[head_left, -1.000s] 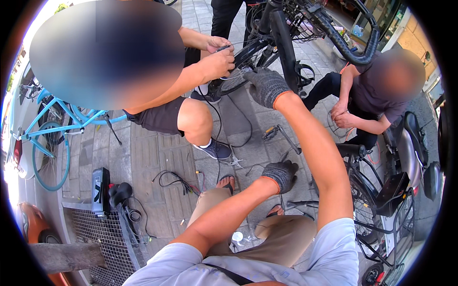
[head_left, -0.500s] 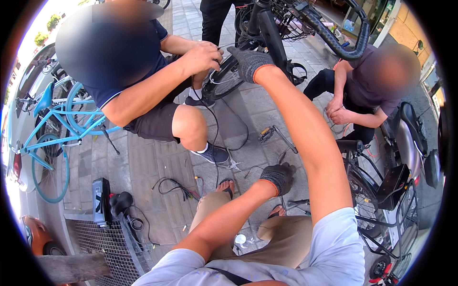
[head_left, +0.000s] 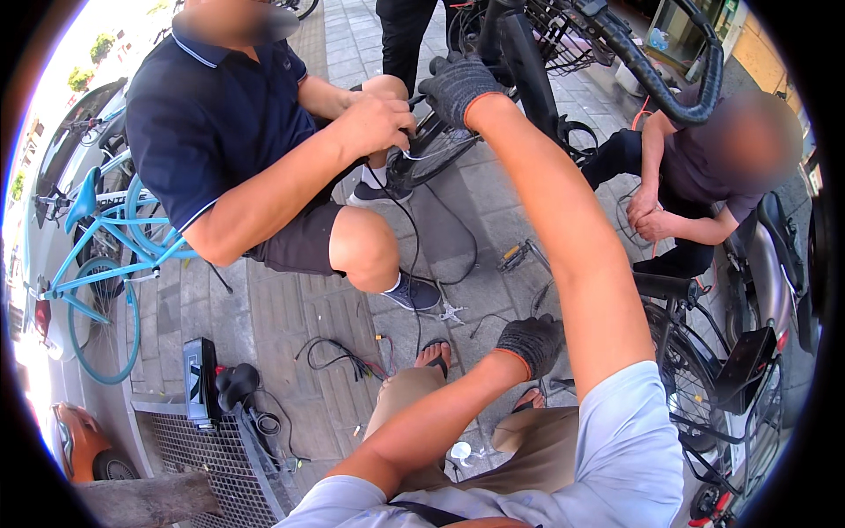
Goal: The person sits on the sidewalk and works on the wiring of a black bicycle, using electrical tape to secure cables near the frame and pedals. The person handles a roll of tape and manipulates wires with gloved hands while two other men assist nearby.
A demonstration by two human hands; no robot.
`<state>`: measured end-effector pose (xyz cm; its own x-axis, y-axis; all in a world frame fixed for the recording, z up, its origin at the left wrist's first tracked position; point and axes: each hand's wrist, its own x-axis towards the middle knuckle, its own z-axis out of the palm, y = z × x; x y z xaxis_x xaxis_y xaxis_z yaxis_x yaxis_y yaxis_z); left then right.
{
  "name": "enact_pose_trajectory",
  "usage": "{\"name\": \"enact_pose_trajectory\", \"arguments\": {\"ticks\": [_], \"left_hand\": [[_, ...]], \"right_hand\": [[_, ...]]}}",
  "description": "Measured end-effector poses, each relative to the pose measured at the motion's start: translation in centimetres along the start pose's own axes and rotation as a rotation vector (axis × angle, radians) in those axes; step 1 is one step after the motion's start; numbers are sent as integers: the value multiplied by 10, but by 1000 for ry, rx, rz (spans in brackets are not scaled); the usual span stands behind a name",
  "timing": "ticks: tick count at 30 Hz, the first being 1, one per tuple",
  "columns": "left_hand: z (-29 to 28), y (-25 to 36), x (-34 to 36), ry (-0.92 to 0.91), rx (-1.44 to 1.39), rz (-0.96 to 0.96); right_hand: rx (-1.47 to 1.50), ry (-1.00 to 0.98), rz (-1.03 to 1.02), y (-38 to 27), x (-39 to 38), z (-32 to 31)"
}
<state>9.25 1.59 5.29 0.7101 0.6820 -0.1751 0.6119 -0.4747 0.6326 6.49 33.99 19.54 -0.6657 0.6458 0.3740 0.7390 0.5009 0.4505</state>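
Observation:
My right hand, in a dark grey knit glove with an orange cuff, is at the black bicycle frame, its fingers bent around a part I cannot make out. Lower down, my left hand, gloved the same way, is closed above the pavement; what it holds is hidden. Thin dark cables lie beside it, and a crank with a pedal is just beyond. A co-worker's hands work close to my right hand, gripping a black cable that trails to the ground. A white strip sticks out beside them.
A squatting person is at the right, above a parked bicycle. Loose wires and a silver star-shaped part lie on the paving. At the left are a light-blue bicycle, a black battery case and a saddle.
My right hand's outstretched finger has bent in at the frame. My left hand has shifted slightly right and down in view. The co-worker's hands remain together on the cable.

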Motion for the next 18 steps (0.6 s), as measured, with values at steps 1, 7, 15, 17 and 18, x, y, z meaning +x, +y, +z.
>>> {"name": "enact_pose_trajectory", "arguments": {"ticks": [1,7,15,17,18], "left_hand": [[5,-3,2,27,-9,1],[7,-10,8,89,-1,-9],[9,-10,9,70,3,-7],[19,-13,11,144,19,21],[24,-14,12,181,27,34]], "right_hand": [[74,-91,3,2,5,2],[291,-349,25,2,21,26],[440,-183,16,-5,6,35],[438,-105,-43,-2,1,37],[430,-41,-93,-1,-2,38]]}}
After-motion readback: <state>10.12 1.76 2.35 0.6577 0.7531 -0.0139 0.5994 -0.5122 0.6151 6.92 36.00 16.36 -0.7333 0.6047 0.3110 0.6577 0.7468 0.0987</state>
